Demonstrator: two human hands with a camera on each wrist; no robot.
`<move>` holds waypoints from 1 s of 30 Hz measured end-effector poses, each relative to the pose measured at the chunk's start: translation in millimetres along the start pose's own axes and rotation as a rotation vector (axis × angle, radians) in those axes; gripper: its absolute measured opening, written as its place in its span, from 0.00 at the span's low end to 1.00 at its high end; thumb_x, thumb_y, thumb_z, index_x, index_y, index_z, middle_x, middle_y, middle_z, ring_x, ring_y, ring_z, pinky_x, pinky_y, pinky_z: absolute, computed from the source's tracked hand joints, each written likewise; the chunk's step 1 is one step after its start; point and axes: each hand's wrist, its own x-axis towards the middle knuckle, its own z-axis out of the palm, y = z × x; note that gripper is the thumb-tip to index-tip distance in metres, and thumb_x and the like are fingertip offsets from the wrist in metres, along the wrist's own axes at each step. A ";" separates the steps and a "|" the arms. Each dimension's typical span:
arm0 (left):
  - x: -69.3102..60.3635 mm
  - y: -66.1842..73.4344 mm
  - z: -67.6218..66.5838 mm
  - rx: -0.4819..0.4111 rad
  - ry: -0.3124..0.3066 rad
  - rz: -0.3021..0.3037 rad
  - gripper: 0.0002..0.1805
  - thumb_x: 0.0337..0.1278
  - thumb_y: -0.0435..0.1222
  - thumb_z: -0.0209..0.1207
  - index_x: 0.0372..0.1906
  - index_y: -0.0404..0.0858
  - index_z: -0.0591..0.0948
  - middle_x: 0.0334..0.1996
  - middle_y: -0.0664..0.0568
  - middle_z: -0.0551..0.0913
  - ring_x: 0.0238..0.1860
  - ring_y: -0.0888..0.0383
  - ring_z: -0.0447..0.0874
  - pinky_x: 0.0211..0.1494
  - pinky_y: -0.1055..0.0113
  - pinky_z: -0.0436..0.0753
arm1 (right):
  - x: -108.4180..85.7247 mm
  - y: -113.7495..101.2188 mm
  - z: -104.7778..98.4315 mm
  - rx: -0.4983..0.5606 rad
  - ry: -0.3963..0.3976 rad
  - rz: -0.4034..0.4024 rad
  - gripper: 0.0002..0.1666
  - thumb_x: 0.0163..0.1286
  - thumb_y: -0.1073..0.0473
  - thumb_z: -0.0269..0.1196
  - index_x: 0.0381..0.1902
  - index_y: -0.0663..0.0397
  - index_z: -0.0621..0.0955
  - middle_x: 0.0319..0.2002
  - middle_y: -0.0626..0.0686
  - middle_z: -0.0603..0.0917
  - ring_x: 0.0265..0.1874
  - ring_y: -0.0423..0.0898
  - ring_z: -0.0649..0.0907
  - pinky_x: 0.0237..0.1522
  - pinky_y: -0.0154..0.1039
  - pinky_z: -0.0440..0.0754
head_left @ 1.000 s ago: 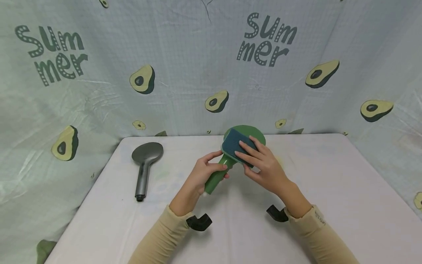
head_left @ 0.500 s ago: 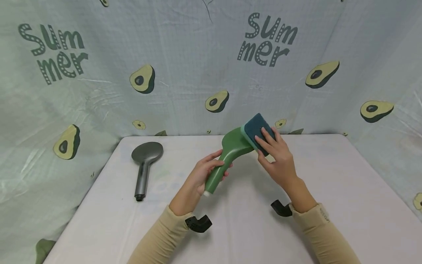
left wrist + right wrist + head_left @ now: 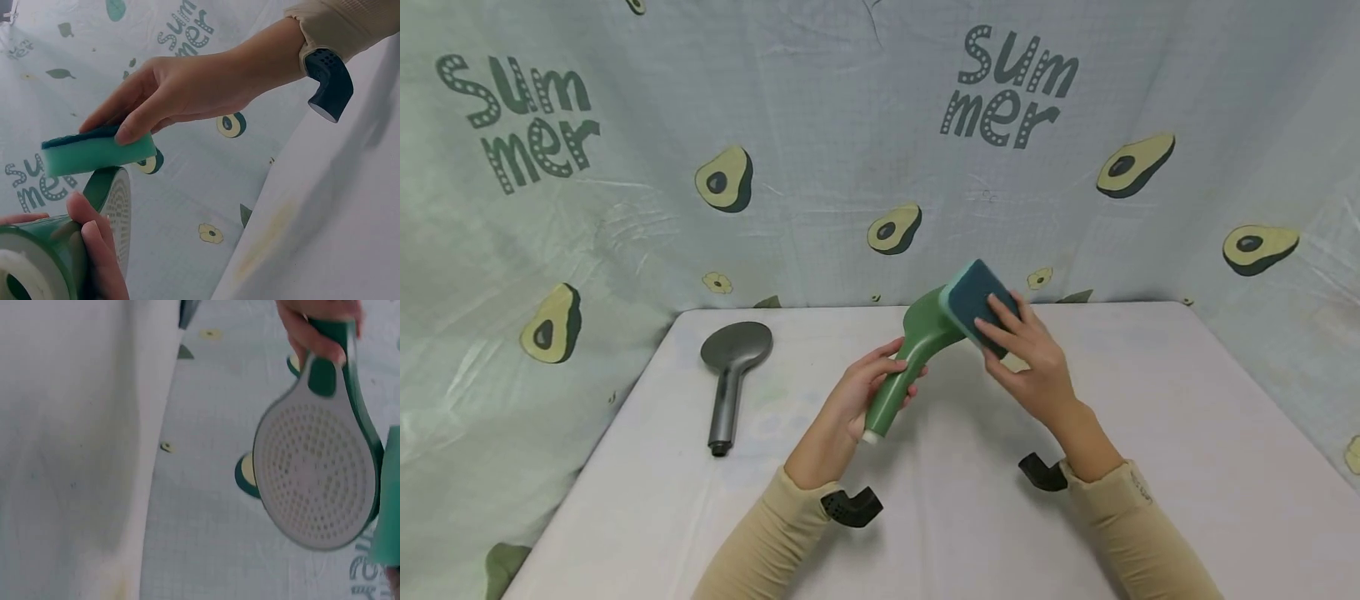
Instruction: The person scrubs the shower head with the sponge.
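Note:
My left hand (image 3: pixel 874 387) grips the handle of a green shower head (image 3: pixel 917 337), holding it tilted above the table. Its pale grey spray face with rows of small nozzles (image 3: pixel 315 475) shows in the right wrist view. In my right hand (image 3: pixel 1033 358) is a sponge (image 3: pixel 981 302) with a dark blue scouring layer and a light teal foam side (image 3: pixel 100 156). The thumb and fingers pinch it by its edges, foam toward the shower head. The foam lies against the green back of the head, near its right edge.
A dark grey shower head (image 3: pixel 733 354) lies on the left part of the white-covered table (image 3: pixel 955 517). Behind the table hangs a curtain (image 3: pixel 820 100) printed with avocados and lettering. A black curved piece (image 3: pixel 852 507) sits at each wrist cuff.
My right hand has moved the sponge rightward and outward from the shower head's neck to its right edge, then slightly back left. The left hand has stayed nearly still with its grip.

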 end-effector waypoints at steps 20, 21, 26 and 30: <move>0.9 1.2 3.5 0.022 -0.025 0.006 0.33 0.71 0.27 0.52 0.79 0.40 0.63 0.47 0.40 0.84 0.25 0.59 0.84 0.31 0.71 0.84 | -1.2 -3.7 -0.3 -0.023 0.051 -0.028 0.16 0.76 0.59 0.63 0.54 0.61 0.87 0.64 0.63 0.79 0.68 0.70 0.72 0.70 0.54 0.67; 0.9 0.9 3.8 0.021 -0.023 0.003 0.33 0.71 0.27 0.52 0.79 0.40 0.63 0.46 0.40 0.84 0.25 0.59 0.84 0.31 0.71 0.84 | -1.8 -0.8 -3.1 -0.004 0.083 0.035 0.16 0.73 0.63 0.64 0.55 0.63 0.87 0.63 0.65 0.79 0.68 0.69 0.71 0.70 0.55 0.67; 0.2 -0.3 3.0 0.014 -0.043 -0.021 0.33 0.72 0.27 0.50 0.80 0.41 0.61 0.46 0.41 0.84 0.26 0.59 0.84 0.32 0.72 0.84 | -3.2 5.1 -6.4 0.041 0.165 0.182 0.24 0.59 0.77 0.67 0.55 0.69 0.85 0.63 0.69 0.78 0.70 0.68 0.69 0.69 0.59 0.66; 0.4 0.0 -0.1 0.016 -0.047 -0.006 0.33 0.73 0.28 0.48 0.80 0.39 0.60 0.45 0.42 0.83 0.26 0.60 0.83 0.32 0.72 0.83 | -1.9 -3.4 4.8 -0.019 0.057 -0.001 0.16 0.73 0.63 0.63 0.55 0.63 0.86 0.64 0.64 0.78 0.68 0.72 0.70 0.68 0.60 0.68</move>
